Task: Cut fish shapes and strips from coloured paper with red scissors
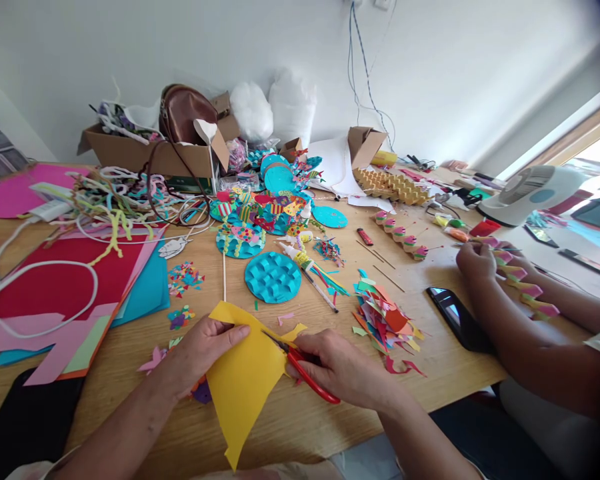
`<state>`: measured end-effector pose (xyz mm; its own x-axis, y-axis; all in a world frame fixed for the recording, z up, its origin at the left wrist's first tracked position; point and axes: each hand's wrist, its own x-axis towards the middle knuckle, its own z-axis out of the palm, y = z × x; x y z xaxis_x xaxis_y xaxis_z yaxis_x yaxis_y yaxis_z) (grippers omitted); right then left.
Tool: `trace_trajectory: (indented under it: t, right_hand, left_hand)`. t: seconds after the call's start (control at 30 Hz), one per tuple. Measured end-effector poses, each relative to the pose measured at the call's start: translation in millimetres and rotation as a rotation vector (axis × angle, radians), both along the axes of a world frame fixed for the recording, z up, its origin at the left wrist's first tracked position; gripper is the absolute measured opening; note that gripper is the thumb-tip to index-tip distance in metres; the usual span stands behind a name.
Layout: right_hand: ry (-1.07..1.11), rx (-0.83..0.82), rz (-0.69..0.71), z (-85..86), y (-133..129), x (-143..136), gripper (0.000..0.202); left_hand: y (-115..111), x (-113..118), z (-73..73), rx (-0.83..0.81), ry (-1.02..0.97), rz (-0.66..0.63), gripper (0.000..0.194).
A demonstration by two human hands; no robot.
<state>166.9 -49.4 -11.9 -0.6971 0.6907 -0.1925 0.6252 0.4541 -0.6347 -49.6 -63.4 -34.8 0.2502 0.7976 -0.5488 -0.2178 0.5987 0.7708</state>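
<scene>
My left hand (206,352) grips a sheet of yellow paper (243,393) near its upper left corner, thumb on top. In my right hand (343,367) is a pair of scissors (313,381) with red handles. Their blades lie at the paper's upper right edge, where a thin yellow strip hangs partly apart from the sheet. The paper is held above the table, its lower end pointing toward me. Just beyond it are a round blue woven paper disc (273,277) and a pen (321,291). Colourful paper scraps (385,317) lie to the right of my hands.
Stacked coloured paper (75,280) and a black phone (33,417) lie at left. A cardboard box (145,153) stands against the wall. On the right, another person's hands (480,263) hold a pink and green egg-carton strip (517,277), near a phone (457,317) and a white fan (530,190).
</scene>
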Motion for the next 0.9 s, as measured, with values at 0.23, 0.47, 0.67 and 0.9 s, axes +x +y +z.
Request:
trace_trajectory:
  t: [0.23,0.47,0.67,0.9]
  right_hand:
    - [0.016,-0.038,0.008,-6.1,3,1,0.032]
    - [0.025,-0.06,0.003,-9.8,3,-1,0.029]
    - [0.037,-0.047,-0.009,-12.1,2,-2,0.025]
    - [0.052,-0.026,-0.019,-15.1,0,-6,0.023]
  left_hand:
    - [-1,-3,-0.6,-0.01,-0.001,0.003,0.022]
    - [1,2,3.5,-0.033,0.042,-0.009,0.025]
    - [1,4,-3.0,-0.011,0.096,-0.026,0.023]
    - [0,4,-11.1,-0.043,0.04,-0.07,0.032]
